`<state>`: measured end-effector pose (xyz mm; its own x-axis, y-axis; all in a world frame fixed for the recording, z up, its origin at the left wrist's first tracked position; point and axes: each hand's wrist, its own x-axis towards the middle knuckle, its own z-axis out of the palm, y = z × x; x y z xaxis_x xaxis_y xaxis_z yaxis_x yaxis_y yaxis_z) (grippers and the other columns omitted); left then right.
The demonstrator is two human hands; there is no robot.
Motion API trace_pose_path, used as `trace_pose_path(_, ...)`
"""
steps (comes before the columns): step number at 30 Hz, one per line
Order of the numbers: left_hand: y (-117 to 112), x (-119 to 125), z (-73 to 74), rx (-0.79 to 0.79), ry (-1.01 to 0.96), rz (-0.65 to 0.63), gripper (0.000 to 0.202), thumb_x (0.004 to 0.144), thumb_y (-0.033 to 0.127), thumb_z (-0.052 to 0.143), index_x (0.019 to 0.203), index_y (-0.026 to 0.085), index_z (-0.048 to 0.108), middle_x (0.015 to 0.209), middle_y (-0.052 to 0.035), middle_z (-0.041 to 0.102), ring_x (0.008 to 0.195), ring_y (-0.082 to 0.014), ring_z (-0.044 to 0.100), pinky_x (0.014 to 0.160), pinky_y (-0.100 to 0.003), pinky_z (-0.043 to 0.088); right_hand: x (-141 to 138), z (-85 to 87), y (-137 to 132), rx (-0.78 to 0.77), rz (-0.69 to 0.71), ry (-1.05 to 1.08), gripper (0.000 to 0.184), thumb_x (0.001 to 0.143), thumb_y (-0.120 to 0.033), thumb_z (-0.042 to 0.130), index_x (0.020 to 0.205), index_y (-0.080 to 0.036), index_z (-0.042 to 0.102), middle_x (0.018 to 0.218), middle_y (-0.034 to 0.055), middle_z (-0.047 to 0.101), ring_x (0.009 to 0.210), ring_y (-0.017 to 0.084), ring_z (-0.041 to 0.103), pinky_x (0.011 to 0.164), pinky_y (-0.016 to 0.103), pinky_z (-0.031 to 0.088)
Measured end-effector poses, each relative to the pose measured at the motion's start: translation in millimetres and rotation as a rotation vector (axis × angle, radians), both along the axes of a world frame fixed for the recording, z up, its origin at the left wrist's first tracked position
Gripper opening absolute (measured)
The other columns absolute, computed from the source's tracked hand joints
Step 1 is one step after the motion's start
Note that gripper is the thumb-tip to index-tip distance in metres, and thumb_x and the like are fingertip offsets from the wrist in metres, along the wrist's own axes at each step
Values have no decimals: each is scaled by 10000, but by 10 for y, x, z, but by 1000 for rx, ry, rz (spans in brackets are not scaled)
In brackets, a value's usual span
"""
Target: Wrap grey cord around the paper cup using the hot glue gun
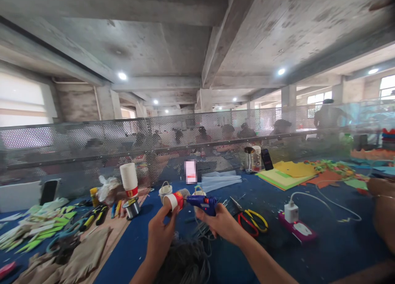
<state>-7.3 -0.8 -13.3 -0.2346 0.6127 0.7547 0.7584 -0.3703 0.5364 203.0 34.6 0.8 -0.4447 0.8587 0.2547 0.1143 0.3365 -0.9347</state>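
My left hand (161, 226) is closed around a red-and-white paper cup (173, 201), which lies tipped on its side in my fingers. In my right hand (222, 224) I grip a blue hot glue gun (202, 201), its nozzle end pointing left at the cup; whether the tip touches it I cannot tell. A small white cup with a looped handle (166, 190) stands just behind my left hand, and a similar one is partly hidden behind the glue gun. Below my hands lies a bundle of grey yarn (189, 259).
Right of my right hand lie red-and-yellow-handled pliers (251, 223) and a purple socket strip (298, 228) with a white charger (291, 213). A stack of paper cups (128, 177) and a wire spool (132, 208) stand left. Coloured sheets (286, 173) lie back right, before a perforated metal screen (216, 140).
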Motion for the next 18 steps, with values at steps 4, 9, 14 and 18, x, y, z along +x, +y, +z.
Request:
trace_pose_path(4,-18,31,4,37,55,-47,322,890,419,552,925,138,706,739,-8,661,664,-156,575,646,-210,458,10,-13,32,5,-30,14,454,819,-603,608,634,-197,529,396,-83,378,336,77,371,350,196,333)
trace_pose_path(9,-16,88,14,100,98,-102,280,901,402,551,873,161,691,752,-15,653,672,-153,585,668,-213,468,11,-37,56,-13,-59,39,465,801,-611,626,670,-168,576,468,-66,432,362,66,378,358,194,309)
trace_pose_path(14,-4,73,-3,96,92,-86,304,895,429,546,783,168,656,688,6,614,616,-140,553,631,-208,462,10,41,35,79,-54,114,366,811,-513,651,839,-148,659,604,-32,542,496,89,455,475,201,379)
trace_pose_path(18,12,22,0,14,0,-54,345,872,473,558,838,155,689,689,2,653,651,-169,595,628,-223,476,130,98,31,309,-187,20,268,839,-385,621,1014,-182,624,803,8,660,725,161,589,683,236,442)
